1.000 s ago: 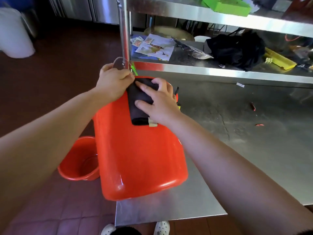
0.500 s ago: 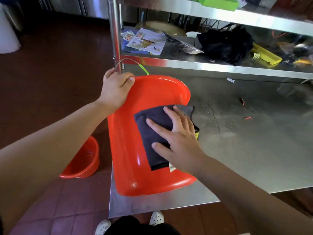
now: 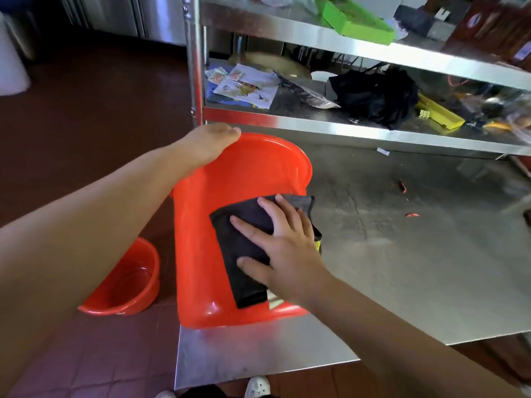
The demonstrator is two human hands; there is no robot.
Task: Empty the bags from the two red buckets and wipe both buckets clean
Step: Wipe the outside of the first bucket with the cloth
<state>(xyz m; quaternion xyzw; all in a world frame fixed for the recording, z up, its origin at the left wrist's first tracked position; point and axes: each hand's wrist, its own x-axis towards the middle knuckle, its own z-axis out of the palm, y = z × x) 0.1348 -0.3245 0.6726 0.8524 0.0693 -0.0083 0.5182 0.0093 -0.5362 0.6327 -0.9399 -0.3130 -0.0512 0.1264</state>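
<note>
From the head view, the big red bucket (image 3: 230, 225) lies on its side on the steel table (image 3: 402, 268), right at the table's near left corner. A second ago it was turned with its bottom toward the person and the dark cloth (image 3: 244, 248) was up near the rim, close to both hands. Now the bucket has rolled so its open mouth faces up and away, and the cloth has slid down the side, well below the rim. The right hand (image 3: 287, 254) lies flat on the cloth with its fingers spread wide, pressing it onto the red wall. It is not pinching the cloth, only pushing on it. The left hand (image 3: 209, 145) is on the far rim, above the cloth and to the left of it. Its fingers go over the edge and out of sight, so I cannot tell how tight they hold. The thin wire handle that was by that hand does not show now. No bag is in this bucket. I think this means the wiping is under way and a new part of the wall is being cleaned. The other bucket (image 3: 123, 282) sits on the floor, down and left of the wiping hand. It looks bare inside and a bit wet. I cannot tell if it has been wiped.
</note>
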